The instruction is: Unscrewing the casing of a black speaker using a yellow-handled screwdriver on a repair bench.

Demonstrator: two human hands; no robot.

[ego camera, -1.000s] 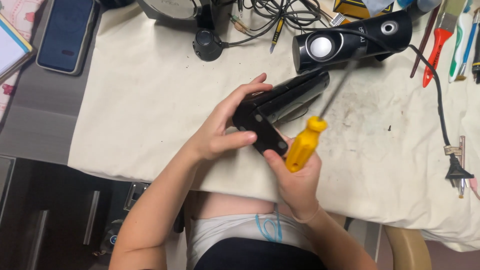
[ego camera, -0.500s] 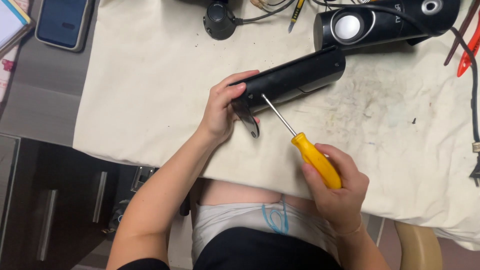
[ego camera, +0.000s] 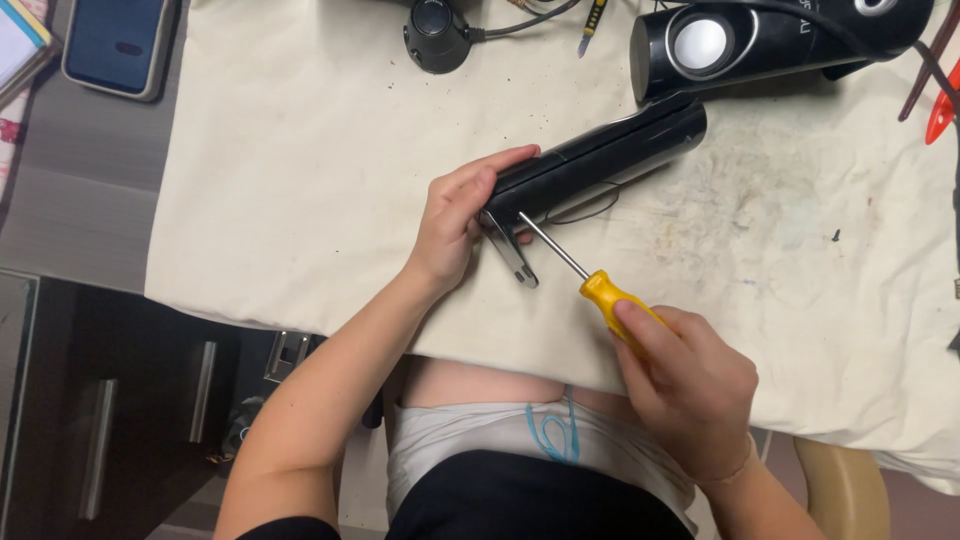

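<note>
Stained cloth [ego camera: 300,150]; glossy black speaker [ego camera: 600,160] in left fingers [ego camera: 470,190], screwdriver [ego camera: 600,290] in right fingers [ego camera: 650,335].

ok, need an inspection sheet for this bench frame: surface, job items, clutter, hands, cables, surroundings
Surface: stained cream cloth spread over a grey desk.
Job's things: black cylindrical speaker lying on its side; yellow-handled screwdriver, its tip at the speaker's near end by a metal bracket.
Clutter: second black speaker, small round black device, red-handled tool, loose dark screw.
Grippers: left hand steadies the speaker's end; right hand grips the screwdriver handle.
Cables: thin wire looping under the speaker; cord from the round device.
Surroundings: smartphone on the desk, dark drawers below, chair edge.
</note>
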